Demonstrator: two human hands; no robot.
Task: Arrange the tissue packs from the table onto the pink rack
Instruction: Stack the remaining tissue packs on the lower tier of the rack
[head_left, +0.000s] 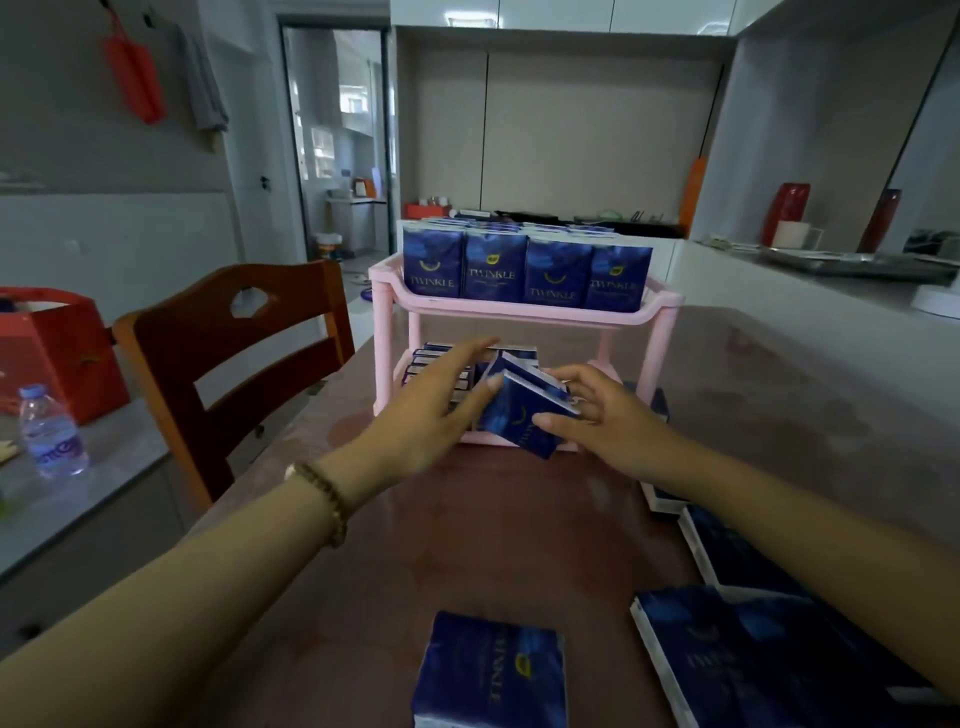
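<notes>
A glossy reddish-brown table (395, 561) fills the view. Nearest, at 6 o'clock, a blue Twinkle tissue pack (488, 670) lies flat, its lettering running near to far; more flat packs (769, 665) sit at 4 o'clock. At centre the right hand (597, 421) pinches the held pack (522, 415) between thumb and curled fingers. It is tilted, long axis roughly 7-to-1 o'clock, white top end farthest, at the front lip of the pink rack (519, 312). The left hand (431, 410), fingers straight, touches the held pack's corner with its thumb. Behind, lower-shelf packs (441, 364) lie stacked; upright packs (524, 270) line the top shelf at 12 o'clock.
</notes>
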